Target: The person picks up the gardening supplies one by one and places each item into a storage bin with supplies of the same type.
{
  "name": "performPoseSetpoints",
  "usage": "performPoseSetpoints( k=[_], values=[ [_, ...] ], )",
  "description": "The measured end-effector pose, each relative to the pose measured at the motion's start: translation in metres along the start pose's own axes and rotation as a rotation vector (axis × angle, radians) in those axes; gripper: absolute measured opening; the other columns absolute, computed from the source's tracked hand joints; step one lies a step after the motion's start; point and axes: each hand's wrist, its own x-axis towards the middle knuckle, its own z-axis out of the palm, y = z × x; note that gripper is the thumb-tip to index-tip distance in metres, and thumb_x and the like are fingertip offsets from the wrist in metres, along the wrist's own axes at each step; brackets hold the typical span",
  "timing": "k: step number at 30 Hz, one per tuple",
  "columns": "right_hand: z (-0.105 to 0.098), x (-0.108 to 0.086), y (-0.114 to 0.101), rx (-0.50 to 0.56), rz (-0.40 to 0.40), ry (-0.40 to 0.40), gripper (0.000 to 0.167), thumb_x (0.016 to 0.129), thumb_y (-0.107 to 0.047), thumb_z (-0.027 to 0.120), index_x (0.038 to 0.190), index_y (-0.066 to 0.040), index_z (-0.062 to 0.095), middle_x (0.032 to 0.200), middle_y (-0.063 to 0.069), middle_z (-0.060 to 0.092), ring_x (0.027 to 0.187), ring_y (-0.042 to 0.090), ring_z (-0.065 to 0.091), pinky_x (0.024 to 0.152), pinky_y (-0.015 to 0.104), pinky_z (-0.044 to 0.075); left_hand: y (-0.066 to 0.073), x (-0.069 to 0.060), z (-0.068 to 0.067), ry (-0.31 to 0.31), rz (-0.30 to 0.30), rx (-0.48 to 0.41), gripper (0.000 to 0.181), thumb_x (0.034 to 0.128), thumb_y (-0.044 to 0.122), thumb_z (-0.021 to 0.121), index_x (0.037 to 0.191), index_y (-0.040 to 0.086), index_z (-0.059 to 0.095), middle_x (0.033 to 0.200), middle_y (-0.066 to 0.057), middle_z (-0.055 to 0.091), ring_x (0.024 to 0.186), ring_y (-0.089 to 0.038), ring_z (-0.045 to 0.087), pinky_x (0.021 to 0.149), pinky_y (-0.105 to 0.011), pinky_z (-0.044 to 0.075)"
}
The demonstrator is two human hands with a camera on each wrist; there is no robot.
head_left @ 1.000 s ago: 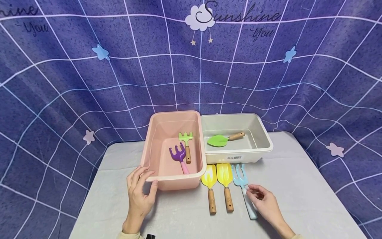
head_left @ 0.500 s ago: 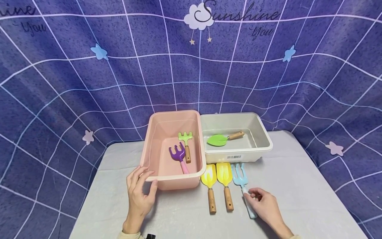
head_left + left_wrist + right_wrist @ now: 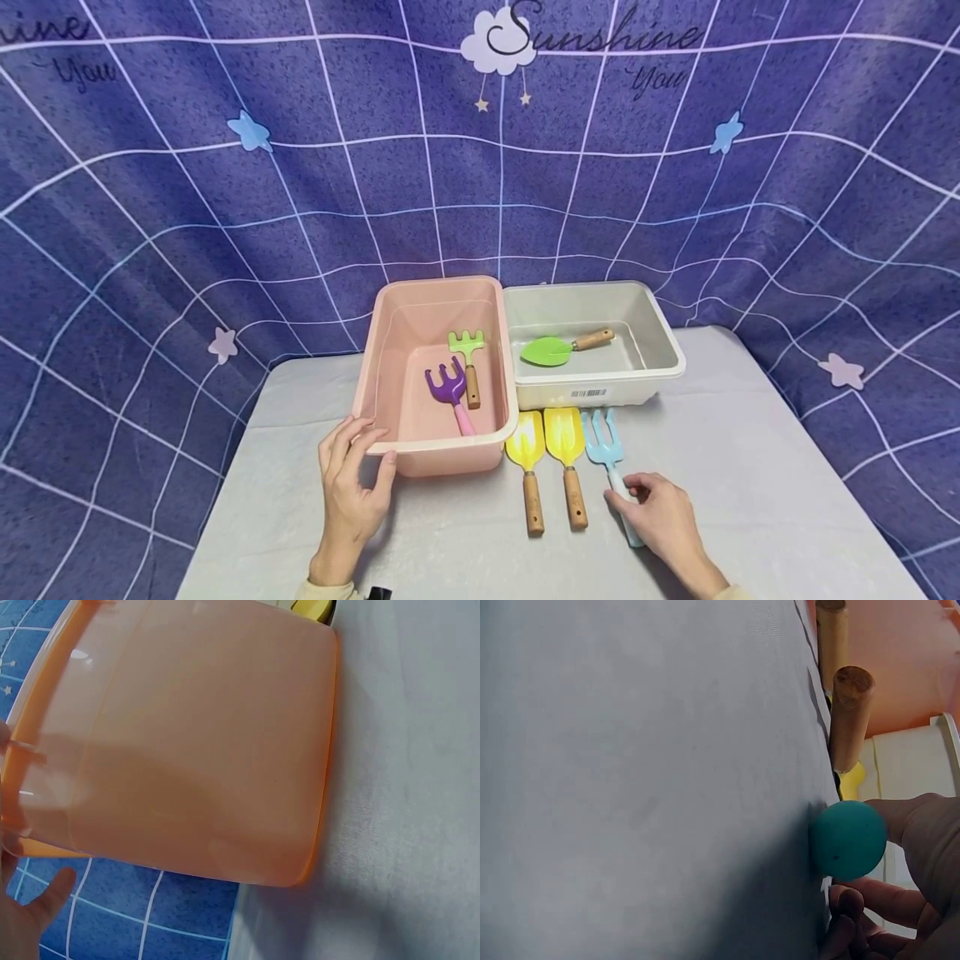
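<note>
My left hand (image 3: 352, 479) holds the near-left corner of the pink plastic bin (image 3: 450, 460), fingers over its rim and thumb at the front. In the left wrist view, the bin's front wall (image 3: 187, 742) fills much of the picture, and only part of the hand (image 3: 30, 911) shows. My right hand (image 3: 663, 517) grips the pale handle of a light blue garden hand fork (image 3: 604, 448), thumb on one side and fingers on the other. The fork lies on the table, tines away from me. In the right wrist view, its round teal handle end (image 3: 847, 840) sits between thumb and fingers.
Two yellow trowels (image 3: 525, 442) with wooden handles lie left of the fork. The pink bin contains a purple fork (image 3: 447, 387) and a green rake (image 3: 468, 343). A grey-white bin (image 3: 663, 358) behind holds a green trowel (image 3: 546, 352). A blue curtain (image 3: 600, 192) hangs behind.
My right hand has moved slightly down the fork's handle, and its thumb now reaches across it. My left hand stays on the pink bin's corner.
</note>
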Motion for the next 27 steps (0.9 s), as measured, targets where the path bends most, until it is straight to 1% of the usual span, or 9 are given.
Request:
performPoseSetpoints(
  k=[6,11,18,23,25,27],
  values=[
    [-0.003,0.003,0.003,0.009,0.016,-0.001,0.027,0.083,-0.028,0.087,0.098,-0.005,0.082,0.083,-0.001,0.071,0.074,0.013,0.062,0.066,0.035,0.05,0.0,0.0,0.0,0.0,0.003,-0.002,0.03,0.0872,0.014,0.074,0.114,0.001,0.077,0.128,-0.021,0.068,0.135,-0.045,0.049,0.128,-0.033,0.025],
    [-0.006,0.005,0.008,0.013,0.032,0.025,0.026,0.084,-0.024,0.084,0.101,-0.005,0.082,0.085,0.002,0.073,0.074,0.015,0.063,0.067,0.035,0.05,-0.001,0.0,0.001,0.004,0.002,-0.002,0.03,0.087,0.015,0.074,0.114,0.002,0.077,0.127,-0.022,0.068,0.135,-0.045,0.049,0.128,-0.033,0.025],
    [-0.014,0.006,0.018,0.031,0.045,0.099,0.028,0.085,-0.024,0.081,0.109,-0.008,0.083,0.091,0.005,0.079,0.08,0.018,0.069,0.073,0.038,0.053,-0.001,0.001,0.001,0.008,0.006,-0.002,0.03,0.0872,0.015,0.074,0.115,0.004,0.077,0.126,-0.024,0.068,0.136,-0.043,0.048,0.129,-0.034,0.025],
    [-0.018,0.006,0.022,0.055,0.03,0.154,0.03,0.085,-0.026,0.083,0.111,-0.013,0.084,0.087,0.006,0.081,0.074,0.017,0.068,0.065,0.033,0.051,0.0,0.001,0.001,0.01,0.01,-0.004,0.03,0.0871,0.014,0.074,0.116,0.005,0.077,0.126,-0.024,0.068,0.134,-0.046,0.049,0.128,-0.034,0.025],
    [-0.018,0.007,0.024,0.069,0.014,0.185,0.029,0.084,-0.026,0.085,0.11,-0.014,0.085,0.087,0.007,0.081,0.073,0.015,0.068,0.063,0.03,0.05,0.0,0.0,0.001,0.01,0.01,-0.002,0.03,0.0873,0.015,0.074,0.115,0.005,0.077,0.126,-0.024,0.068,0.134,-0.047,0.049,0.128,-0.033,0.025],
    [-0.018,0.007,0.025,0.082,0.0,0.212,0.028,0.084,-0.025,0.086,0.109,-0.014,0.085,0.089,0.009,0.082,0.074,0.015,0.069,0.063,0.029,0.051,0.001,0.0,0.001,0.01,0.009,-0.001,0.03,0.0875,0.015,0.074,0.115,0.005,0.077,0.126,-0.023,0.068,0.134,-0.048,0.049,0.128,-0.033,0.025]
  ],
)
